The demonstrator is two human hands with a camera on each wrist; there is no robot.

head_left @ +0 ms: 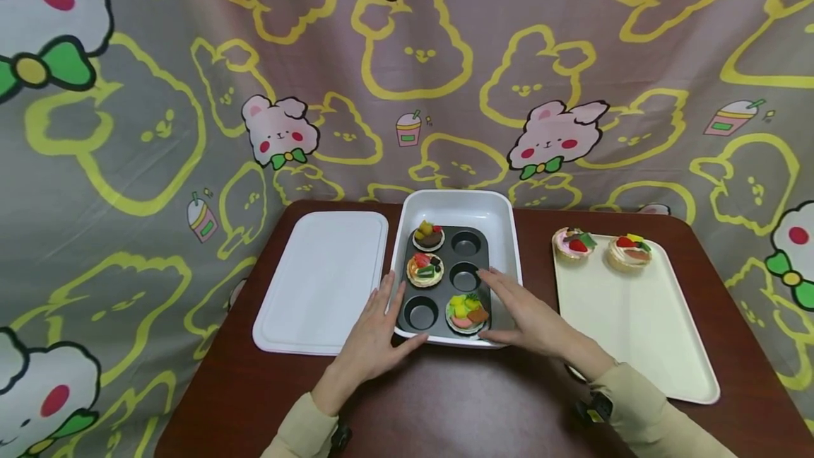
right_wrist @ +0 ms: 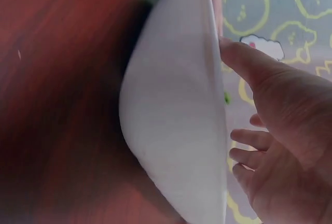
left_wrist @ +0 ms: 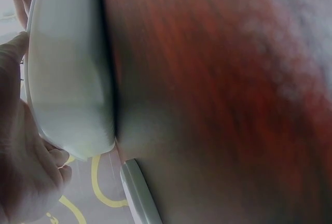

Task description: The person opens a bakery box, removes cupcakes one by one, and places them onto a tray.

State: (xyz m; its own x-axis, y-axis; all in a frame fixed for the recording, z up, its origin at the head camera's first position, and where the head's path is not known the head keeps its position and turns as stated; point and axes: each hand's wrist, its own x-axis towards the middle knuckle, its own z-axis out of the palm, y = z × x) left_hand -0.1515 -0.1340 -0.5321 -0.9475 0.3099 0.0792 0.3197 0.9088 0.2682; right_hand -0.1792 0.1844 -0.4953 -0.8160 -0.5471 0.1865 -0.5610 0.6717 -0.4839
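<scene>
A dark six-cup muffin pan (head_left: pixel 445 288) lies in the left part of a white deep tray (head_left: pixel 502 221). Three toy tarts sit in its cups: a brown-topped one (head_left: pixel 429 237), a strawberry one (head_left: pixel 425 270) and a yellow-topped one (head_left: pixel 467 314). My left hand (head_left: pixel 375 341) is at the tray's near left corner, fingers extended, thumb by the near rim. Over the tray's right side my right hand (head_left: pixel 534 320) reaches to the pan's right edge, fingers spread and fairly straight. Both wrist views show thumbs near the tray's rim; fingertip contact with the pan is hidden there.
A white lid (head_left: pixel 321 281) lies flat to the left. On the right, a cream tray (head_left: pixel 626 316) bears a pink tart (head_left: pixel 574 244) and another fruit tart (head_left: pixel 629 253) at its far end. A patterned curtain (head_left: pixel 420 90) hangs behind the brown table (head_left: pixel 458 401).
</scene>
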